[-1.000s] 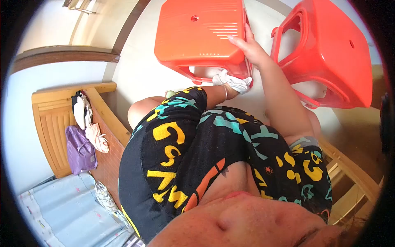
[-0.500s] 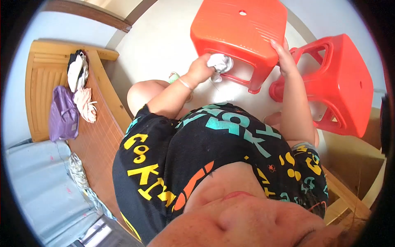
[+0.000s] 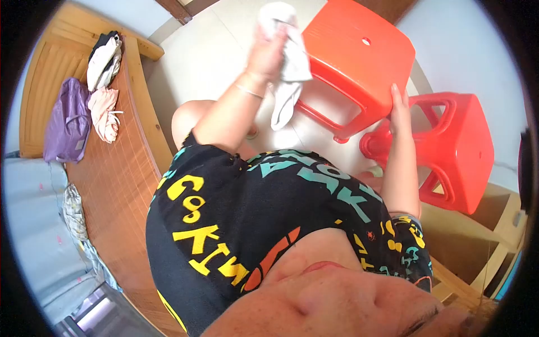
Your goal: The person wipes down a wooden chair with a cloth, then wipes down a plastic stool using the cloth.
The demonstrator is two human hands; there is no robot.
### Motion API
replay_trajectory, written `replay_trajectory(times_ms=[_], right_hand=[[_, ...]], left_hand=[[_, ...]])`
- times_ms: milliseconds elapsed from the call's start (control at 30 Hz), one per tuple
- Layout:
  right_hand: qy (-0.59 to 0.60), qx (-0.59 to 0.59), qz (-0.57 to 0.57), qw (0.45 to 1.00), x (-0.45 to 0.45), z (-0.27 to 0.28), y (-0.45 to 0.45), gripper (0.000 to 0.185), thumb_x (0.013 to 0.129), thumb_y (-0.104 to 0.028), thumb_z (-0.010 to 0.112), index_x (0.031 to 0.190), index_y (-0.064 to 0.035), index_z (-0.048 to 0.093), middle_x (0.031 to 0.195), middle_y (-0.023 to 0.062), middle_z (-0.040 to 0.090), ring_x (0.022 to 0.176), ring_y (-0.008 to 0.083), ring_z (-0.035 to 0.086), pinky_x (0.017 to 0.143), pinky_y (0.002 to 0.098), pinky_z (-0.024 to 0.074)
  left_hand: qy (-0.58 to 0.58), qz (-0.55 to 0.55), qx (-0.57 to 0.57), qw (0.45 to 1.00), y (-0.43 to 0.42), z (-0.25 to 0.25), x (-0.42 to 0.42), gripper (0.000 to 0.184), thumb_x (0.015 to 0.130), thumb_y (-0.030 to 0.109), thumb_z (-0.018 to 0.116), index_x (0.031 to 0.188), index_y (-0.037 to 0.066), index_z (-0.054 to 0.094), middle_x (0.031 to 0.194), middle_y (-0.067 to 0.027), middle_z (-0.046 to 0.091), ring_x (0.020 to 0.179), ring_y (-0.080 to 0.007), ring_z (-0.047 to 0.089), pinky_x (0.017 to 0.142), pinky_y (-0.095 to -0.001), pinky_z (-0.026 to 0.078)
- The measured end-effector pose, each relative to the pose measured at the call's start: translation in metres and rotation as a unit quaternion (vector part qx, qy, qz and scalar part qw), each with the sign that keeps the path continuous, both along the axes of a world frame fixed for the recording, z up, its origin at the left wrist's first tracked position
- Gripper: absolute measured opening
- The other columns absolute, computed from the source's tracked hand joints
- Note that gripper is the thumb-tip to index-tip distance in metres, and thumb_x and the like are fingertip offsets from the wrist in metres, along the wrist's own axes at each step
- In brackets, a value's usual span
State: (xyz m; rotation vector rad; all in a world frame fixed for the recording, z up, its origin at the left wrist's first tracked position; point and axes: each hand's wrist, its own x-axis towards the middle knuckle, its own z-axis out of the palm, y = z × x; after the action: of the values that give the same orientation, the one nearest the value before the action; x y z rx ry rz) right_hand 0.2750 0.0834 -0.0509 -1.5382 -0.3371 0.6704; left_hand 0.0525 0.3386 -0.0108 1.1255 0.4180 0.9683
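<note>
My left hand (image 3: 265,56) is closed around a bunched white cloth (image 3: 295,62), whose loose end hangs down toward the floor. It is raised beside the near left edge of a red plastic stool (image 3: 356,62). The stool's seat, with a small hole in it, faces up toward me. My right hand (image 3: 400,115) grips the right side of that stool at the seat's corner, one finger lying along the edge. Just right of this hand, a second red stool (image 3: 463,146) lies on its side, its seat facing right.
On the left is a wooden bed (image 3: 106,196) with a purple bag (image 3: 68,121), a pink cloth (image 3: 104,112) and folded dark and white clothes (image 3: 105,62). A pale blue curtain (image 3: 31,219) hangs at lower left. Wooden framing (image 3: 477,247) stands at lower right.
My left hand has lifted the cloth up and away from the stool's side opening, and more of the cloth hangs loose. The held stool has turned slightly, with my right hand still on it.
</note>
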Motion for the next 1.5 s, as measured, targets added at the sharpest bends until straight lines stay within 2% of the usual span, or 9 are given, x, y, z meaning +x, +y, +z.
replay_trajectory(times_ms=[67,200,267,400,633,700,1033,1200,1500], right_hand=[[-0.012,-0.002,0.015,1.0,-0.002,0.005,0.0,0.068,0.097,-0.043,0.058,0.152,-0.0125,0.032,0.146,0.0087,0.045,0.128,0.0245,0.051,0.097,0.042,0.0487],[0.002,-0.002,0.029,1.0,0.001,0.004,0.001,0.068,0.1,-0.041,0.055,0.152,-0.0068,0.03,0.147,0.0124,0.043,0.131,0.0259,0.047,0.102,0.0408,0.0456],[0.004,-0.005,0.031,1.0,0.001,0.006,0.0,0.067,0.1,-0.041,0.054,0.153,-0.0074,0.029,0.148,0.0125,0.041,0.134,0.0254,0.044,0.105,0.041,0.0434],[-0.017,0.006,0.045,0.999,0.009,-0.002,0.002,0.064,0.102,-0.039,0.051,0.153,-0.008,0.027,0.149,0.0121,0.04,0.134,0.0247,0.043,0.109,0.0419,0.0385],[0.0,-0.002,0.009,1.0,0.003,0.0,0.003,0.066,0.102,-0.039,0.051,0.153,-0.0044,0.025,0.149,0.0121,0.04,0.136,0.0246,0.04,0.112,0.0398,0.035],[-0.02,-0.007,0.011,1.0,0.01,-0.012,0.0,0.069,0.101,-0.043,0.052,0.153,-0.006,0.026,0.149,0.0122,0.04,0.134,0.0258,0.044,0.107,0.0416,0.0407],[-0.024,-0.016,-0.007,1.0,0.003,-0.005,0.003,0.066,0.101,-0.047,0.05,0.15,-0.0085,0.03,0.146,0.0101,0.043,0.129,0.0248,0.05,0.099,0.043,0.0476],[-0.003,0.006,-0.008,1.0,0.006,-0.008,0.003,0.064,0.101,-0.041,0.051,0.151,-0.0081,0.029,0.147,0.0108,0.042,0.131,0.0254,0.047,0.104,0.0442,0.0436],[-0.005,0.007,0.004,1.0,0.014,-0.015,0.0,0.062,0.1,-0.046,0.052,0.149,-0.0114,0.033,0.143,0.009,0.047,0.128,0.0248,0.05,0.099,0.0439,0.0474]], left_hand=[[0.137,0.009,0.118,0.983,-0.011,-0.038,0.016,0.06,0.097,0.022,0.061,0.148,0.003,0.036,0.134,-0.01,0.055,0.122,-0.0217,0.053,0.101,-0.0305,0.044],[0.175,0.113,0.278,0.938,-0.007,-0.089,0.021,0.045,0.099,0.026,0.058,0.135,0.0,0.05,0.126,-0.0119,0.06,0.114,-0.0207,0.058,0.099,-0.0322,0.045],[0.125,-0.014,-0.033,0.991,0.002,-0.102,0.024,0.046,0.104,0.035,0.046,0.135,0.002,0.049,0.122,-0.0126,0.063,0.11,-0.0231,0.061,0.097,-0.0347,0.047],[0.137,-0.091,-0.256,0.953,0.004,-0.115,0.014,0.071,0.101,0.062,0.032,0.144,0.006,0.041,0.134,-0.0129,0.057,0.122,-0.0249,0.056,0.099,-0.0409,0.048],[0.155,-0.143,-0.425,0.88,0.015,-0.19,0.012,0.076,0.098,0.068,0.028,0.142,0.009,0.046,0.143,-0.0109,0.052,0.126,-0.031,0.054,0.104,-0.0475,0.044],[0.164,-0.14,-0.462,0.86,0.02,-0.232,0.013,0.075,0.099,0.067,0.025,0.141,0.009,0.046,0.144,-0.0112,0.052,0.127,-0.0311,0.053,0.105,-0.0474,0.043],[0.113,-0.138,-0.411,0.894,0.007,-0.169,0.018,0.071,0.104,0.055,0.016,0.14,0.001,0.045,0.142,-0.0148,0.053,0.133,-0.0311,0.048,0.111,-0.0452,0.039],[0.102,-0.063,-0.366,0.923,-0.011,-0.122,0.005,0.045,0.104,0.032,0.044,0.129,-0.004,0.047,0.118,-0.0186,0.063,0.106,-0.0301,0.065,0.09,-0.043,0.053],[0.166,-0.056,-0.369,0.913,0.008,-0.175,0.006,0.034,0.106,0.026,0.039,0.129,0.001,0.043,0.112,-0.0162,0.063,0.101,-0.0318,0.066,0.09,-0.0456,0.054]])
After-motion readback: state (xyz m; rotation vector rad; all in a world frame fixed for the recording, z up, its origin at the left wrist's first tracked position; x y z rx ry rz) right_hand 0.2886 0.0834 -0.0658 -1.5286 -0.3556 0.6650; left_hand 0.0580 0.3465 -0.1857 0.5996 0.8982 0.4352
